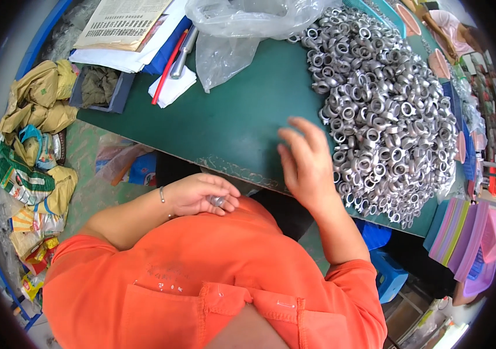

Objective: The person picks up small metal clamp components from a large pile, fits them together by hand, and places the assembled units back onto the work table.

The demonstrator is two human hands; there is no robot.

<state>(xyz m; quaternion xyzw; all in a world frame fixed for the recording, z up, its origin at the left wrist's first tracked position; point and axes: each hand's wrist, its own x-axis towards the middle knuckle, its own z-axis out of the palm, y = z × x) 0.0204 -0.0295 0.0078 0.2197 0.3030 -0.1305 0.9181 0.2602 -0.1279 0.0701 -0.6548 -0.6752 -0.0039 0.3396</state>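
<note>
Hands first. Left hand (200, 195), well left of the ring pile (384, 116) and nearer the body: fingers loosely curled around one grey metal ring (217, 202). Right hand (309, 166), just left of the pile's near part: fingers spread and slightly bent, nothing seen in it.

Risks, my judgement: the pile reaches close to the near edge of the tabletop (236, 125); a careless sweep of the right forearm could push rings over. The held ring is short of that edge, so a slack grip might drop it to the lap or floor.

Containers: clear plastic bag (224, 58), left of the pile's far end, contents unclear. Grey box (121, 96), far left of the pile, holds dark crumpled cloth (98, 86). Stacked plastic bins (463, 238), right of the pile's near end; insides mostly hidden.
</note>
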